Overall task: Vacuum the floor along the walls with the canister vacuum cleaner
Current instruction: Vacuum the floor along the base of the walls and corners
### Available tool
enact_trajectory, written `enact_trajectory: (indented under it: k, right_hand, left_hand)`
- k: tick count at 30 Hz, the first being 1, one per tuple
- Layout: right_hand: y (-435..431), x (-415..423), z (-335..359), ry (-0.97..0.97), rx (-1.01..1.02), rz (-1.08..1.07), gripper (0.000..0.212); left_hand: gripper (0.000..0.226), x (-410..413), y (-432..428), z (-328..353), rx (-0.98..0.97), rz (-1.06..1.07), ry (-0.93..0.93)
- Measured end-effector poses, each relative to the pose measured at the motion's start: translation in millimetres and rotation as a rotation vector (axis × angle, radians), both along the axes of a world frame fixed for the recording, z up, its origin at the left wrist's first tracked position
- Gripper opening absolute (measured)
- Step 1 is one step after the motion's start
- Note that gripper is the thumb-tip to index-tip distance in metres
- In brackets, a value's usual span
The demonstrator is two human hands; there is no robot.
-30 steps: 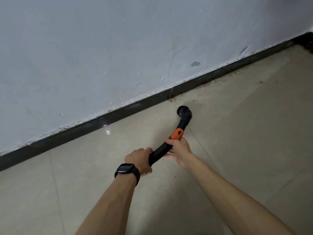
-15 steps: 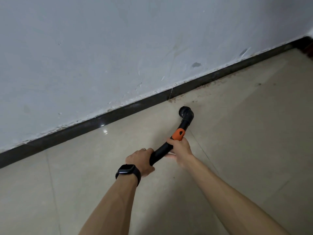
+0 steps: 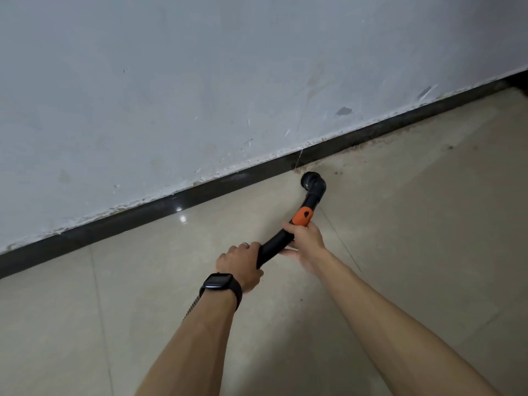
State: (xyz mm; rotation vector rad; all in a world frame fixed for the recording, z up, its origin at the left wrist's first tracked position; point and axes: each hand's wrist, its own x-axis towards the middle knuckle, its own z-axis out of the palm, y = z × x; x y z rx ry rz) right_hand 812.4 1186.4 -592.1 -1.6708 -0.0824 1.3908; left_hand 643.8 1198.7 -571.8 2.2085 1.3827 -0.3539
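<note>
While our left fingers [image 3: 249, 248] curl round the rear of the black wand [image 3: 275, 248], our right fingers [image 3: 289, 228] wrap it just behind the orange collar [image 3: 303, 218]. Left hand [image 3: 241, 264] has a ring [image 3: 245, 244] and a black watch [image 3: 218, 282] at the wrist; right hand [image 3: 307, 241] grips further forward. We see the round brush nozzle [image 3: 311, 181] down at the beige floor [image 3: 414, 238], just beside the black baseboard [image 3: 143, 215] under the wall [image 3: 200, 81]. Brown dirt [image 3: 371, 144] lines the baseboard right of it. A bit of ribbed hose [image 3: 192, 305] shows by our left wrist.

Single head view, looking down and forward, wall [image 3: 200, 81] close ahead
</note>
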Motion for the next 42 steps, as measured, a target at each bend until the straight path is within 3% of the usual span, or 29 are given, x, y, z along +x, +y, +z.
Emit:
enact_trajectory:
  k: [8, 16, 21, 26, 35, 42]
  right_hand:
    - [26, -4, 5, -0.043, -0.019, 0.050, 0.044]
    - [29, -1, 5, -0.165, -0.066, 0.054, 0.043]
    - [3, 9, 10, -0.162, -0.085, -0.020, 0.039]
    - [-43, 13, 5, -0.169, -0.126, -0.070, 0.053]
    - [-23, -34, 6, -0.135, -0.115, 0.128, 0.066]
    - [19, -66, 26, -0.055, -0.173, 0.231, 0.045]
  left_hand:
    - [0.045, -2, 2, 1, 0.016, 0.060, -0.014]
    - [0.075, 3, -2, 0, -0.011, 0.029, -0.039]
    - [0.059, 14, -7, 7, -0.040, -0.045, -0.054]
    - [0.047, 8, -9, 12, -0.135, -0.140, -0.036]
    - [0.042, -32, 6, 12, -0.233, -0.083, 0.107]
    - [0.043, -77, 29, 11, -0.345, 0.100, 0.094]
